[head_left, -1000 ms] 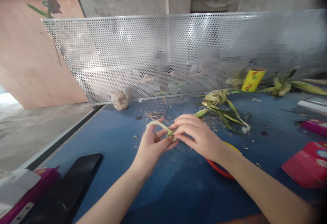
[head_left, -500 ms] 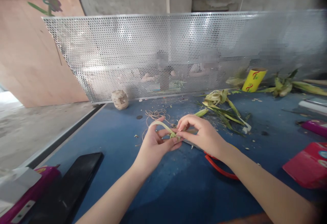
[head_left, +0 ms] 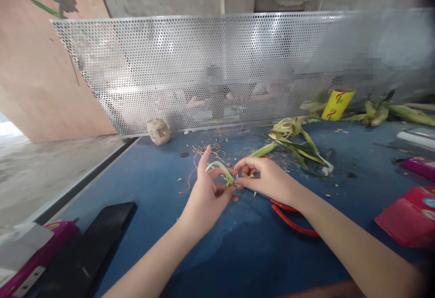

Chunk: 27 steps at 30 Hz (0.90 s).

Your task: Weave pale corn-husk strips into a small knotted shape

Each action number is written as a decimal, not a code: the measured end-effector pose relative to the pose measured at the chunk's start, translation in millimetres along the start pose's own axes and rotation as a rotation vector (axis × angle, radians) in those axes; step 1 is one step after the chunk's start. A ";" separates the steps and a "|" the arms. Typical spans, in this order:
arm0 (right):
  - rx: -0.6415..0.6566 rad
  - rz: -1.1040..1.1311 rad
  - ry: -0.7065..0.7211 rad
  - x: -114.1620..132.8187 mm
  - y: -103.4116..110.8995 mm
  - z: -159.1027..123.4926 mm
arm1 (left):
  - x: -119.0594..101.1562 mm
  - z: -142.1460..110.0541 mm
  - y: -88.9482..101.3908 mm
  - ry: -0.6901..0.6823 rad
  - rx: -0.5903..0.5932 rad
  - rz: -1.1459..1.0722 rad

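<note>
A narrow pale-green strip of corn husk (head_left: 222,169) is pinched between my left hand (head_left: 204,196) and my right hand (head_left: 272,174). It arches up above the left fingers and narrows to a small knotted bunch at the fingertips. One left finger points up, apart from the rest, while the other fingers grip the bunch. My right thumb and forefinger close on the same bunch from the other side; the exact spot is partly hidden. Scissors with red handles (head_left: 295,225) lie partly under my right wrist. Thin tangled string (head_left: 217,152) lies just beyond my hands.
Loose corn husks (head_left: 288,130) and a yellow roll (head_left: 338,104) lie at the back right. A perforated metal screen (head_left: 190,62) borders the far side, people blurred behind it. A black phone-like slab (head_left: 98,230) is left; a red packet (head_left: 408,218) is right. A beige lump (head_left: 158,131) stands back left.
A finger of my left hand has lifted upright, and the left hand has turned slightly. The husk strip's arch has shifted a little to the right. Both hands still hold the strip.
</note>
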State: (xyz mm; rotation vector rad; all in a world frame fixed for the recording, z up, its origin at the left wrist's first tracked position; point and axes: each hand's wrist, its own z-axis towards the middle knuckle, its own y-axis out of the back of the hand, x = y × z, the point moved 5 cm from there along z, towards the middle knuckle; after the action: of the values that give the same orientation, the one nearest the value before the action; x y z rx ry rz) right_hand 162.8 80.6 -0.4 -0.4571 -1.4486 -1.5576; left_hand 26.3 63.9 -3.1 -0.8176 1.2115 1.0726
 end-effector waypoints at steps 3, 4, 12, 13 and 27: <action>0.076 0.009 -0.033 -3.1 -3.7 1.8 | 1.8 0.2 1.2 -0.019 0.002 0.078; 0.096 0.010 -0.033 -3.0 -4.6 2.1 | 2.9 0.4 1.2 -0.015 0.007 0.083; 0.078 -0.029 0.001 1.3 -1.3 0.4 | 6.5 1.1 5.8 -0.010 -0.011 0.078; 0.096 -0.025 -0.001 0.5 -1.7 0.5 | 6.1 1.2 6.9 -0.020 -0.009 0.112; 0.208 0.011 0.089 3.3 0.0 0.3 | -6.0 1.0 7.8 -0.152 0.019 0.316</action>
State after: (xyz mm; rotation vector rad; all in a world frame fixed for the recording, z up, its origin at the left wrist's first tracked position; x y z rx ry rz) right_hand 161.1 79.7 2.3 -0.2691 -1.5168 -1.3835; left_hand 19.1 66.1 3.4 -0.5286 1.2446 1.3515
